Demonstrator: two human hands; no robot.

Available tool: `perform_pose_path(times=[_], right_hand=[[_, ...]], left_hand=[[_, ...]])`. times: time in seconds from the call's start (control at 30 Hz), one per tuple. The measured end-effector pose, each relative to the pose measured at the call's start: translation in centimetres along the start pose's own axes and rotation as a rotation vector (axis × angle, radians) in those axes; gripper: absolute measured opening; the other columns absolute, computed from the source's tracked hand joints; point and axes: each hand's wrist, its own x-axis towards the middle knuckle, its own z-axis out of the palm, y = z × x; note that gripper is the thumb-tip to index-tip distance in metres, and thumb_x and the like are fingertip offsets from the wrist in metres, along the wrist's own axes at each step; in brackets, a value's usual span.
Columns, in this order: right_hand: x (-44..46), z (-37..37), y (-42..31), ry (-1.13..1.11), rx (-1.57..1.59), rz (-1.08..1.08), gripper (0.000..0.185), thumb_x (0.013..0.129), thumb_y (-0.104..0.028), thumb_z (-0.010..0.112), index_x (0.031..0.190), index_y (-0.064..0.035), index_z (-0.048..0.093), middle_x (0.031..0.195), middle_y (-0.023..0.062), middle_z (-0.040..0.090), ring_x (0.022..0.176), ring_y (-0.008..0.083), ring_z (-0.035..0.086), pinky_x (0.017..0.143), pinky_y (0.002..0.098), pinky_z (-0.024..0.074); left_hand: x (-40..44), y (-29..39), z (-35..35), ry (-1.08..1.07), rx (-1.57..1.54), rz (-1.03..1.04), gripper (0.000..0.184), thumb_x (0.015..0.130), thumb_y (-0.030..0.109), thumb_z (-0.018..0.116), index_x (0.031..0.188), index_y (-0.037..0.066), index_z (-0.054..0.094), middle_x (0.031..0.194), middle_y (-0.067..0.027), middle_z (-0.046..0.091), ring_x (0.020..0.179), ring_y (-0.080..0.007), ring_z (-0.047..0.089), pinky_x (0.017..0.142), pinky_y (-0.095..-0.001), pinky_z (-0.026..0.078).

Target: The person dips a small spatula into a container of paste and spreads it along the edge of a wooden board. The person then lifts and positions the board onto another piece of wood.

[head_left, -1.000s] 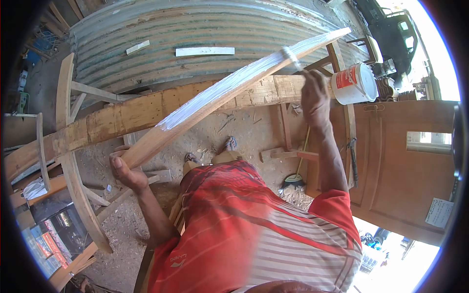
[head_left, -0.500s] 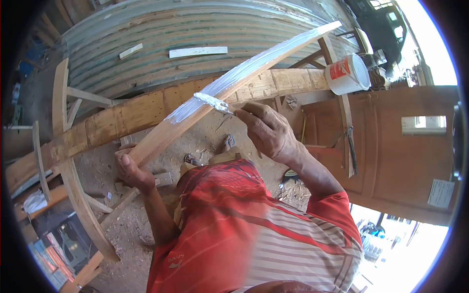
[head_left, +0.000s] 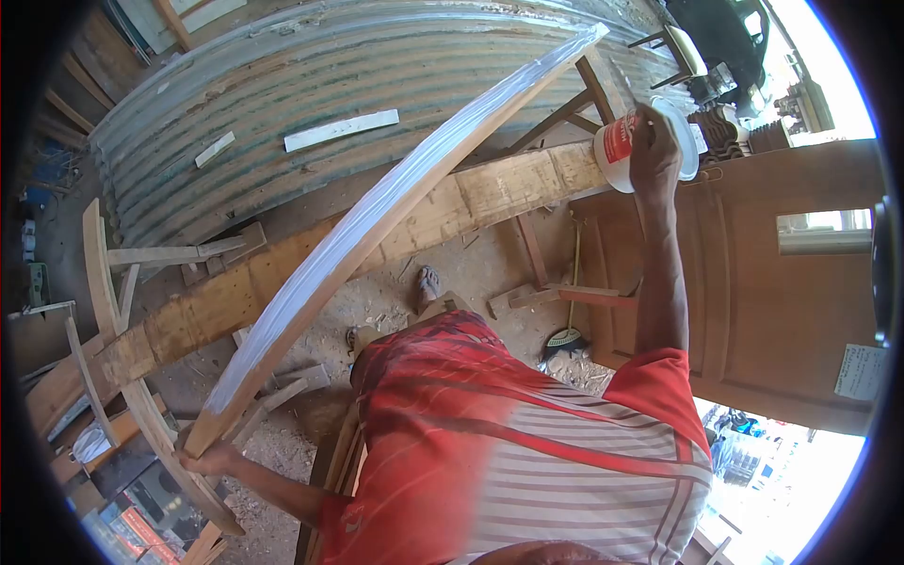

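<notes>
A long wooden board (head_left: 377,212) slants across the view, its upper face coated white almost down to the bare near end. My left hand (head_left: 209,460) grips that bare end at the lower left. At the upper right, my right hand (head_left: 654,149) is raised at the white bucket (head_left: 617,151) with a red label, its fingers closed on the brush, most of which is hidden. The bucket sits at the right end of a thick wooden beam (head_left: 490,198), which passes beneath the board.
Corrugated metal sheets (head_left: 245,122) lie beyond the beam, with a white strip (head_left: 341,130) and a shorter piece (head_left: 215,150) on them. A brown door panel (head_left: 744,301) stands at the right. A broom (head_left: 567,339) and wood shavings are on the ground.
My right hand has moved from the board up and right to the bucket. My left hand and the board's near end have shifted down and left. The white coating reaches closer to that end.
</notes>
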Motion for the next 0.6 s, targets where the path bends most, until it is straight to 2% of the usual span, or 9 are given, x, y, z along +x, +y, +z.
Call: perform_pose_path(times=[0.1,0.13,0.23,0.27,0.4,0.5,0.53,0.6], right_hand=[[3.8,1.7,3.1,0.041,-0.056,-0.047,0.027,0.105,-0.016,0.058,0.123,-0.0012,0.072,0.109,0.0205,0.075,0.097,0.0347,0.074,0.087,0.0421,0.0564],[4.9,2.7,4.3,0.025,-0.047,0.007,0.028,0.105,-0.02,0.059,0.123,-0.0039,0.074,0.114,0.0218,0.075,0.101,0.036,0.075,0.09,0.0423,0.0562],[7.8,5.0,6.3,-0.033,-0.098,0.106,0.03,0.105,-0.023,0.058,0.125,-0.0068,0.074,0.114,0.0208,0.076,0.104,0.0368,0.075,0.091,0.0428,0.0564],[8.8,5.9,7.5,-0.044,-0.102,0.111,0.03,0.105,-0.025,0.058,0.124,-0.0097,0.075,0.113,0.02,0.077,0.105,0.0366,0.075,0.09,0.0435,0.0568],[12.2,8.4,10.5,0.0,-0.185,0.088,0.028,0.105,-0.024,0.058,0.124,-0.0132,0.075,0.11,0.0205,0.076,0.102,0.0388,0.075,0.089,0.0444,0.057],[12.4,10.1,11.2,-0.041,-0.126,0.133,0.029,0.104,-0.023,0.055,0.123,-0.0138,0.075,0.107,0.0225,0.075,0.1,0.0441,0.071,0.088,0.0513,0.0544],[12.0,10.7,11.2,-0.076,-0.123,0.166,0.028,0.103,-0.02,0.056,0.123,-0.0143,0.075,0.11,0.0221,0.074,0.103,0.0428,0.071,0.087,0.0505,0.0544],[10.3,11.1,10.2,-0.101,-0.039,0.084,0.028,0.103,-0.018,0.056,0.123,-0.0131,0.075,0.111,0.0216,0.074,0.103,0.0415,0.071,0.087,0.0495,0.0547]], left_hand=[[1.1,0.6,-0.5,0.071,0.005,0.007,0.052,0.105,0.05,0.042,0.087,0.004,0.061,0.086,-0.0125,0.062,0.087,-0.0272,0.063,0.08,-0.0458,0.051],[1.2,1.1,-0.5,0.099,0.003,0.012,0.051,0.104,0.05,0.043,0.088,0.004,0.061,0.086,-0.0125,0.062,0.086,-0.0272,0.063,0.08,-0.046,0.051],[3.2,-0.9,-2.3,0.107,0.003,-0.002,0.053,0.102,0.043,0.042,0.088,-0.001,0.066,0.093,-0.0167,0.066,0.088,-0.0302,0.068,0.077,-0.0514,0.058],[4.5,-2.8,-4.1,0.055,0.066,0.087,0.051,0.099,0.044,0.043,0.088,-0.001,0.066,0.091,-0.0163,0.066,0.087,-0.0304,0.067,0.077,-0.0501,0.057],[4.3,-2.0,-3.4,0.078,0.039,0.034,0.049,0.094,0.047,0.046,0.089,0.001,0.064,0.092,-0.0146,0.064,0.089,-0.0307,0.067,0.08,-0.0502,0.056],[4.1,-1.4,-2.5,0.116,0.013,-0.012,0.047,0.091,0.047,0.047,0.091,0.003,0.063,0.093,-0.0129,0.063,0.091,-0.0306,0.066,0.082,-0.0507,0.055],[4.4,-1.4,-3.0,0.089,-0.009,-0.028,0.046,0.091,0.048,0.047,0.091,0.004,0.062,0.093,-0.0125,0.062,0.091,-0.0305,0.065,0.083,-0.0511,0.054],[4.4,-1.8,-3.7,0.065,-0.027,-0.041,0.046,0.092,0.048,0.046,0.092,0.005,0.062,0.093,-0.0118,0.062,0.092,-0.0303,0.065,0.083,-0.0514,0.054]])
